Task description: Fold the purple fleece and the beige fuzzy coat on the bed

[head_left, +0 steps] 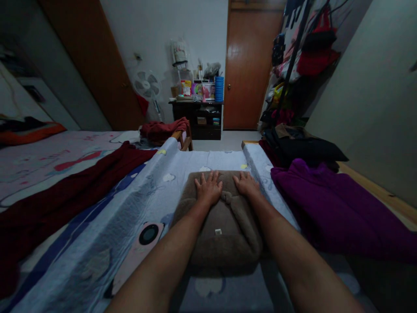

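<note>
A folded brown fleecy garment (224,248) lies on the blue patterned bed sheet (208,157), with a small white label showing near its lower middle. My left hand (209,188) rests on its upper left part, palm down and fingers spread. On the upper right edge lies my right hand (247,184), also flat with its fingers apart. Neither hand grips the cloth. Beside my left forearm is a pink phone (140,254) with a round dark camera part, partly covered by that forearm.
Folded purple clothing (339,208) lies to the right, with a dark folded pile (302,145) behind it. Dark red cloth (84,187) stretches across the left. Farther back stand a fan (147,84), a dark cabinet (197,111) and a wooden door (250,65).
</note>
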`<state>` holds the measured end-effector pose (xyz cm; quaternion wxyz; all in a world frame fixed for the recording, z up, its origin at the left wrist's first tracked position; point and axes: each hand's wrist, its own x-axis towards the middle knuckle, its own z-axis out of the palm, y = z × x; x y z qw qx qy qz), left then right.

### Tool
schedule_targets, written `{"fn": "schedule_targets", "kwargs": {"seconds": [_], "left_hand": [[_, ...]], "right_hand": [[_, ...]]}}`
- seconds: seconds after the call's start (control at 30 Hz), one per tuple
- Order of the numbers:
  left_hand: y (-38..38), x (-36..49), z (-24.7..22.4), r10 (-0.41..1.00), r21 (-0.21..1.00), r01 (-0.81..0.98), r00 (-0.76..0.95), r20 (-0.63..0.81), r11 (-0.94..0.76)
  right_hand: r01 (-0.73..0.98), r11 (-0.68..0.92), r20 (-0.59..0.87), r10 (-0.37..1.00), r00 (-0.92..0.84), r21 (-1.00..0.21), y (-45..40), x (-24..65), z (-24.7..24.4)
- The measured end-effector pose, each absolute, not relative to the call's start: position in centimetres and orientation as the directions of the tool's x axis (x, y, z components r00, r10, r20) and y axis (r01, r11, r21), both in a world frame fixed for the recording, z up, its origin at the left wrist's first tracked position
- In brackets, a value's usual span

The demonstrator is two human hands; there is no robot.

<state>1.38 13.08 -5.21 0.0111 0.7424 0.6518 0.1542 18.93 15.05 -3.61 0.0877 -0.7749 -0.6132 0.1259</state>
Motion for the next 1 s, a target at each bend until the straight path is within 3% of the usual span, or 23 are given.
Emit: {"fn": "schedule_targets", "kwargs": {"seconds": [0.13,0.27,0.33,0.47,0.57,0.9,1.0], "left_hand": [[13.5,0.5,-3.7,0.990,0.293,0.946,0.128,0.063,-0.141],[12.1,-1.9,-2.5,0.966,0.349,0.917,0.240,-0.095,-0.194],[10.2,-3.3,-2.6,0.951,0.309,0.920,0.286,-0.116,-0.239],[6.1,-4.6,-3.9,0.947,0.190,0.930,0.320,0.005,-0.315],[4.6,-4.5,-4.5,0.951,0.166,0.938,0.288,0.111,-0.304],[3.1,-6.5,-3.6,0.951,0.277,0.911,0.275,0.144,-0.306],[1.0,-7.2,-2.5,0.915,0.348,0.846,0.379,0.141,-0.404]], "right_hand": [[0.972,-0.172,-0.068,0.984,0.163,-0.160,13.2,18.6,-2.3],[0.984,0.101,0.157,0.985,-0.077,-0.149,10.0,16.5,-2.4],[0.965,0.212,0.178,0.967,-0.183,-0.157,8.2,15.4,-3.2],[0.954,0.271,0.159,0.955,-0.250,-0.127,5.9,14.8,-4.7],[0.955,0.271,0.144,0.957,-0.253,-0.123,5.2,15.4,-4.8],[0.951,0.279,0.114,0.958,-0.265,-0.134,1.1,18.5,-4.9],[0.937,0.288,0.122,0.956,-0.268,-0.198,-0.1,19.5,-4.9]]}}
